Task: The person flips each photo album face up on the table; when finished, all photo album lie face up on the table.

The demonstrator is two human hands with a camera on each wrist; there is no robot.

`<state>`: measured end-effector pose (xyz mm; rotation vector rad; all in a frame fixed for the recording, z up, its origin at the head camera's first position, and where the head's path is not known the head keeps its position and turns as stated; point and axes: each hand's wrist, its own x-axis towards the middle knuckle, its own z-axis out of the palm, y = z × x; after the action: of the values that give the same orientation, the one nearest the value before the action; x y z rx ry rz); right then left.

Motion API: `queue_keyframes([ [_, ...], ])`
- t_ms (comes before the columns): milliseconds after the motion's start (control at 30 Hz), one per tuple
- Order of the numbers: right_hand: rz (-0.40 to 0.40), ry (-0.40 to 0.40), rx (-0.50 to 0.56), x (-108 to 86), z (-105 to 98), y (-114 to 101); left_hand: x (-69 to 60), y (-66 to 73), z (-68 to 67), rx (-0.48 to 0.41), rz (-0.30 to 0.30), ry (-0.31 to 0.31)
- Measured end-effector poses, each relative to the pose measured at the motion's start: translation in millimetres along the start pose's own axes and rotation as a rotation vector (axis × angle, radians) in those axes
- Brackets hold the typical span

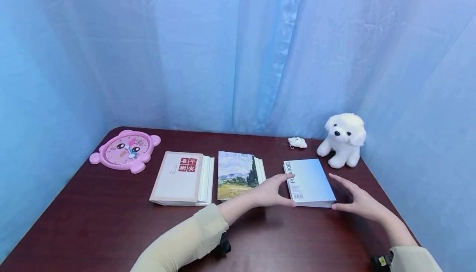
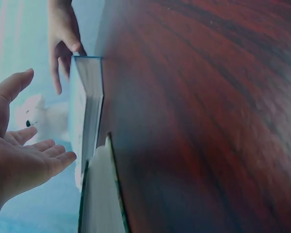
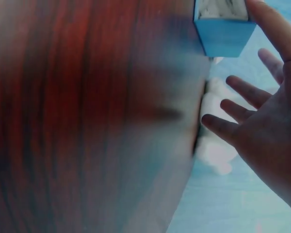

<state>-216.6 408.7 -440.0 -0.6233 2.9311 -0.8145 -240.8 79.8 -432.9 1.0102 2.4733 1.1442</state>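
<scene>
Plainly, the blue-and-white book (image 1: 312, 183) lay flat on the desk (image 1: 297, 239), POLAROID running up its left side with one letter behind a fingertip. The left hand (image 1: 273, 190) and right hand (image 1: 362, 202) flanked it, fingers (image 1: 343, 181) spread, grasping nothing; whether the right thumb touched its corner, I couldn't tell. Leftward lay a landscape-covered book (image 1: 234, 170), its small lettering blurred, then a beige one (image 1: 176, 185) with red squares reading 平安喜樂.

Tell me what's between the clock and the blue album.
In the head view, the cream album and then the painted album lie between the clock and the blue album. The left hand also spans the gap beside the blue album.
</scene>
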Motion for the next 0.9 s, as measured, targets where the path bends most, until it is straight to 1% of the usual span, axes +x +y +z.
queue_keyframes([
  [67,0.023,-0.02,-0.007,0.4,0,3,5.6,0.8,5.4,0.039,0.001,-0.017],
  [133,0.047,-0.036,-0.017,1.5,0,6,10.8,2.1,8.7,0.057,-0.005,-0.033],
  [233,0.072,-0.059,-0.016,3.7,1,9,17.4,3.9,10.7,0.054,-0.016,-0.053],
  [367,0.089,-0.074,-0.001,6.8,3,13,24.3,3.8,12.9,0.106,-0.023,-0.085],
  [467,0.103,-0.08,-0.013,8.6,3,15,27.9,2.1,13.6,0.172,-0.025,-0.093],
  [533,0.111,-0.086,-0.02,9.3,3,15,29.3,0.5,13.1,0.188,-0.027,-0.087],
  [667,0.108,-0.088,-0.03,9.4,4,13,30.4,-3.6,9.6,0.17,-0.04,-0.081],
  [900,0.068,-0.066,-0.052,10.5,8,4,31.5,-9.7,3.8,0.098,-0.045,-0.118],
])
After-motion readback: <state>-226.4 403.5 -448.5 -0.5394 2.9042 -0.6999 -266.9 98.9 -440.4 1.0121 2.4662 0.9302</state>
